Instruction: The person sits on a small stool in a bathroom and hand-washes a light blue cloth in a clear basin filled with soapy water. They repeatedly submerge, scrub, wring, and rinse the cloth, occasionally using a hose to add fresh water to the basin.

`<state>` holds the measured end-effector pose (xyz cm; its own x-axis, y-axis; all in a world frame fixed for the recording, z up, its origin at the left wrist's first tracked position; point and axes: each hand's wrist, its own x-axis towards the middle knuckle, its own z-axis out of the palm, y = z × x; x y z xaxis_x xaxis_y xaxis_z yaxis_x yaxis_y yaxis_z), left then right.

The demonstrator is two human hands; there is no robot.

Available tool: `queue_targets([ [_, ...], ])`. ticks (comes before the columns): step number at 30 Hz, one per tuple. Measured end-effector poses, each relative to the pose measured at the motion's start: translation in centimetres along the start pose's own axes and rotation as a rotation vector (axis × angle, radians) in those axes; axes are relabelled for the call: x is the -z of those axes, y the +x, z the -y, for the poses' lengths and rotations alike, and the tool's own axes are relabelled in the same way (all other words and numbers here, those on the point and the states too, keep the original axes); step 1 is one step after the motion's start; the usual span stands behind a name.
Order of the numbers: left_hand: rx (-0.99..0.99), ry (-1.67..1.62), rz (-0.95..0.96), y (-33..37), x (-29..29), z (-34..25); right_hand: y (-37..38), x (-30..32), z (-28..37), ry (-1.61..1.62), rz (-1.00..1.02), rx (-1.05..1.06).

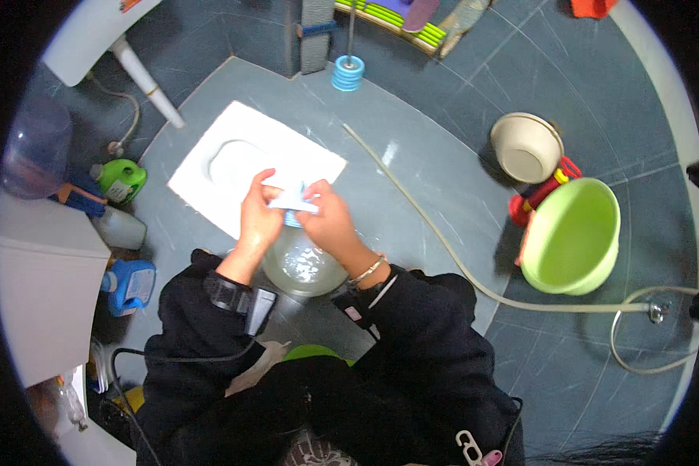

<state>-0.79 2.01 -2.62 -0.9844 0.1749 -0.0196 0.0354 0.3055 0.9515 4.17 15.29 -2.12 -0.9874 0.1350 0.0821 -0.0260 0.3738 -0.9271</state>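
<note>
Both my hands are closed around a small white and light-blue plastic piece with a ribbed blue part at its lower end; its exact kind is unclear. My left hand holds its left side. On the other side, the fingers of my right hand pinch it. Just below my hands, a pale basin on the floor contains water that glints. Part of its rim is hidden behind my hands. A white squat toilet pan lies in the floor beyond them.
A hose runs across the floor to a wall tap. At right are a cream basin, a green basin and a red-handled tool. At left stand a green bottle, a blue bottle and a white cabinet.
</note>
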Motion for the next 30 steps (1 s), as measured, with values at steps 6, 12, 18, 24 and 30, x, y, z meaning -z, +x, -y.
queue_targets([
  [6,0.314,-0.889,0.37,-1.3,0.9,-1.8,1.5,0.1,-3.2,-0.13,-0.193,-0.175],
  [12,0.144,-0.21,0.238,-0.4,0.9,-0.8,1.0,-0.8,-2.1,0.543,-0.088,-0.194],
  [18,0.285,-0.284,0.022,0.4,0.5,0.4,-0.1,-0.2,1.1,0.885,0.179,-0.144],
  [24,0.366,-0.399,0.032,0.1,0.4,0.4,0.1,-0.5,1.4,0.908,0.286,-0.237],
  [30,0.069,-0.499,0.075,-0.9,0.0,-0.2,0.4,-0.8,0.0,-0.112,-0.134,-0.032],
])
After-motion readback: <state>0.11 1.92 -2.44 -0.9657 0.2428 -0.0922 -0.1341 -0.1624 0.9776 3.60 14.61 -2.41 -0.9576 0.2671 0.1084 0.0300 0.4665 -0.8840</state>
